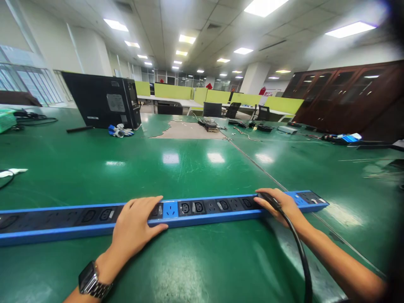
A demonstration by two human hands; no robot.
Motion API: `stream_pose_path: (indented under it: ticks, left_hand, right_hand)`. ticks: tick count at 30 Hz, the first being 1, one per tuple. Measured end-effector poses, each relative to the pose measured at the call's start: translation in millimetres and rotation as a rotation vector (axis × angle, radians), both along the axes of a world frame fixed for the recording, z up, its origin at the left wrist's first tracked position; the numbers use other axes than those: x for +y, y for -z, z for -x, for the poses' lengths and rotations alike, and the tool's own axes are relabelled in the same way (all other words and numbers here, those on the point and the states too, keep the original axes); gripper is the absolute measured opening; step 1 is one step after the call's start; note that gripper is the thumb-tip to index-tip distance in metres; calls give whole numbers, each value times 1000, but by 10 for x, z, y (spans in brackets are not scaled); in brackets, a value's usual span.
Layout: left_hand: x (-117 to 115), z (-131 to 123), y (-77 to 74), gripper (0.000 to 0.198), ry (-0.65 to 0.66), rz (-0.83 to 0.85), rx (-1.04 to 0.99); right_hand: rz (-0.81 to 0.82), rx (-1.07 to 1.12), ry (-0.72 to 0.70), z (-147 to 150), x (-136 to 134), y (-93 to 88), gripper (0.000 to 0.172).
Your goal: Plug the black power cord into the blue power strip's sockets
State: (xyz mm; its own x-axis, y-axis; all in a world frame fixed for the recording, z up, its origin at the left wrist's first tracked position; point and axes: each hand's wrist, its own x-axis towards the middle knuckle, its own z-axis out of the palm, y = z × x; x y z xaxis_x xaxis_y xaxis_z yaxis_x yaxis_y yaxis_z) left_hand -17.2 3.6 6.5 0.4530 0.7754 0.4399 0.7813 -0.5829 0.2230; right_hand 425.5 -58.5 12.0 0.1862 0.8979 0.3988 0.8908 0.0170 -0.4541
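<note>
A long blue power strip point(214, 218) with black and blue sockets lies across the green table in front of me. My left hand point(134, 223) grips it left of the middle, fingers over the far edge and thumb along the near side. A watch point(91, 280) sits on that wrist. Near the strip's right end, my right hand point(280, 204) is closed on the plug end of a black power cord point(298, 242), held at the sockets. The plug is mostly hidden by the fingers, so I cannot tell how far it is inserted. The cord hangs down toward me.
A black computer case point(104, 101) stands at the back left, with blue-and-white gloves point(120, 131) beside it. Small parts lie on a torn bare patch point(186, 130) of the green table point(158, 176). Cables and a small box point(287, 130) are at the back right.
</note>
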Motion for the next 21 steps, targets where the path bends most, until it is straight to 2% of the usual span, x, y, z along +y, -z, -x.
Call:
stream_pose_path:
  ticks: [4, 6, 9, 14, 16, 18, 21]
  left_hand:
    - [-2, -1, -7, 60, -9, 9, 16]
    - [-3, -1, -9, 61, -11, 12, 22]
    - [0, 3, -6, 62, -15, 8, 31]
    - [2, 13, 6, 62, -5, -6, 6]
    - [-1, 14, 4, 61, 4, -8, -4]
    - [-4, 14, 0, 60, 7, -3, -8]
    - [-6, 13, -3, 59, 1, -1, -19]
  right_hand:
    - [24, 2, 22, -57, 36, -23, 50]
    - [66, -16, -26, -78, 47, -41, 49]
    - [137, -101, -101, -58, 42, -55, 47]
    - [136, -293, -106, -49, -70, -79, 48]
    - [170, -343, -189, -140, -97, -177, 52]
    - [218, -362, -270, -246, -54, -348, 56]
    - [281, -223, -208, -265, 157, -617, 48]
